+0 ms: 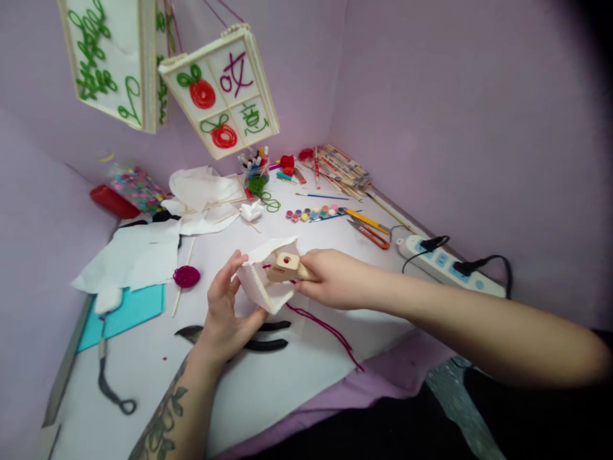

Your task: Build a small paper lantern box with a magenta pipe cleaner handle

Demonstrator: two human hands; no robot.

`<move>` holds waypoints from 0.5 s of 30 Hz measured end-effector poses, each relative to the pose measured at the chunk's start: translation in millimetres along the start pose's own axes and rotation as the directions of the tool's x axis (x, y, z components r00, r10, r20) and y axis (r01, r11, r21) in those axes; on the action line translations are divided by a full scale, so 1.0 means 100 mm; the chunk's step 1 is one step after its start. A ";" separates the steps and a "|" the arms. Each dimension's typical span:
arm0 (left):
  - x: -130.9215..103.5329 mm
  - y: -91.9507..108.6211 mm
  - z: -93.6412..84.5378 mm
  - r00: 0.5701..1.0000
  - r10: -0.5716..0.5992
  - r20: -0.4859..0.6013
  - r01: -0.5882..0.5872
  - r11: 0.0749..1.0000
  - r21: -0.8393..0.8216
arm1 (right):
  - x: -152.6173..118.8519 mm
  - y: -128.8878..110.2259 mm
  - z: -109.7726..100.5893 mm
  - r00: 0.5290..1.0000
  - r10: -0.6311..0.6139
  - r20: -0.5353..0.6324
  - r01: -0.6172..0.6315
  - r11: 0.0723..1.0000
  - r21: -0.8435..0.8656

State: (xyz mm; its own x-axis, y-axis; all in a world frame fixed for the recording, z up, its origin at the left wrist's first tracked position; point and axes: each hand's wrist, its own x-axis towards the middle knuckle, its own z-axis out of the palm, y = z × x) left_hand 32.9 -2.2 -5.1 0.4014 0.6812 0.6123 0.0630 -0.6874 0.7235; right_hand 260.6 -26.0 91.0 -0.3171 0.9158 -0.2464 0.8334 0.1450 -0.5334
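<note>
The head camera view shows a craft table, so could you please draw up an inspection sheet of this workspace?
Surface: white-covered table, with magenta specks.
Job's things: small white-panelled frame; pale wooden piece with a hole; dark red cord trailing from near the frame.
Clutter: black-handled cutters partly hidden by the left arm; orange-handled snips, paint pots, magenta yarn ball.
Hands: left hand grips the frame; right hand holds the wooden piece at its opening.
Cables: two black plugs in a white power strip at the table's right.
Surroundings: lilac walls; two decorated lanterns hanging upper left.
</note>
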 end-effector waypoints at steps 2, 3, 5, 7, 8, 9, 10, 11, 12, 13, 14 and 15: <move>0.01 -0.01 0.00 1.000 0.008 0.001 -0.008 1.000 -0.015 | 0.00 0.01 -0.02 1.000 0.001 0.003 -0.001 1.000 -0.013; 0.01 -0.01 0.00 1.000 0.006 0.001 -0.006 1.000 -0.018 | 0.00 0.02 -0.02 1.000 -0.004 0.005 0.004 1.000 -0.013; 0.01 -0.01 0.01 1.000 0.003 0.004 -0.003 1.000 -0.016 | 0.00 0.04 -0.01 1.000 -0.015 0.013 0.015 1.000 -0.015; 0.01 0.00 0.02 1.000 0.004 0.009 -0.004 1.000 -0.002 | 0.00 0.07 0.00 1.000 -0.019 0.018 0.020 0.999 -0.028; 0.01 0.00 0.03 1.000 0.005 0.012 -0.006 1.000 0.009 | 0.00 0.07 0.00 1.000 -0.020 0.022 0.021 0.999 -0.037; 0.01 0.00 0.03 1.000 0.007 0.015 -0.007 1.000 0.020 | 0.01 0.08 0.01 0.999 -0.020 0.025 0.021 0.999 -0.048; 0.01 0.00 0.03 1.000 0.008 0.020 -0.009 0.999 0.031 | 0.02 0.08 0.01 0.999 -0.018 0.030 0.020 0.998 -0.059; 0.01 -0.01 0.03 1.000 0.008 0.023 -0.008 0.999 0.042 | 0.03 0.08 0.01 0.999 -0.017 0.035 0.020 0.997 -0.070; 0.01 -0.01 0.03 1.000 0.006 0.024 -0.007 0.999 0.051 | 0.03 0.07 0.01 0.999 -0.015 0.043 0.019 0.997 -0.081; 0.01 -0.02 0.03 1.000 0.006 0.025 -0.007 0.998 0.056 | 0.04 0.06 0.01 0.999 -0.010 0.050 0.015 0.995 -0.094; 0.01 -0.03 0.03 1.000 0.006 0.026 -0.007 0.998 0.057 | 0.05 0.05 0.00 0.998 -0.004 0.055 0.010 0.994 -0.106; 0.01 -0.04 0.03 1.000 0.007 0.023 -0.009 0.998 0.054 | 0.05 0.04 0.00 0.998 0.003 0.057 0.004 0.993 -0.119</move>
State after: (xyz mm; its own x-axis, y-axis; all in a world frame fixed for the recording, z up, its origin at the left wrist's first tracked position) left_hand 35.6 0.1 -8.6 0.4232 0.6701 0.6099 0.1091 -0.7059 0.6999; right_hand 262.0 -20.8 87.6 -0.3396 0.8936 -0.2934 0.8802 0.1921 -0.4339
